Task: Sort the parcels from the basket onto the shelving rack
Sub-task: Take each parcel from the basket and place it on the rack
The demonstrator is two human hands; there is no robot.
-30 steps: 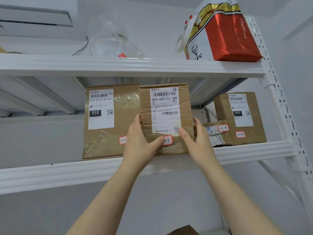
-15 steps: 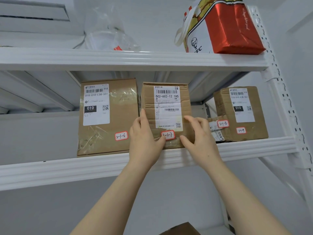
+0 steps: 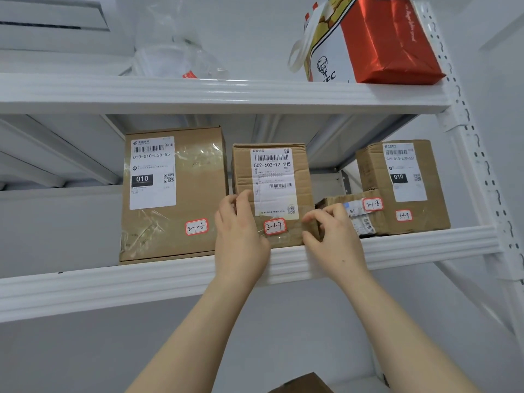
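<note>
**Parcel 3-1-7 now seated on the middle shelf; both grips not yet released**

The parcel (image 3: 272,177) is now standing upright on the middle shelf (image 3: 113,282), its base resting just behind the front lip. A second ago it was being held up in front of the shelf, clear of the board. It has since been lowered and pushed in. It is sitting between the tall box (image 3: 173,194) on its left, close beside it, and the flat package (image 3: 346,211) on its right. Its sticker (image 3: 274,226), reading 3-1-7, is facing outward and falling in sequence with the neighbouring 3-1-6 and 3-1-8.

The left grip (image 3: 241,239) is curling its fingers round the parcel's lower left edge. The right grip (image 3: 331,239) is pinching the lower right corner, fingers bent, thumb low on the front face. Neither is carrying weight any longer, in my judgement, since the shelf is bearing it.

Judged from this, the placement is all but done. What is remaining is a small squaring-up and letting go. The basket is not in view. Only a cardboard corner (image 3: 303,384) is showing at the bottom edge.
</note>
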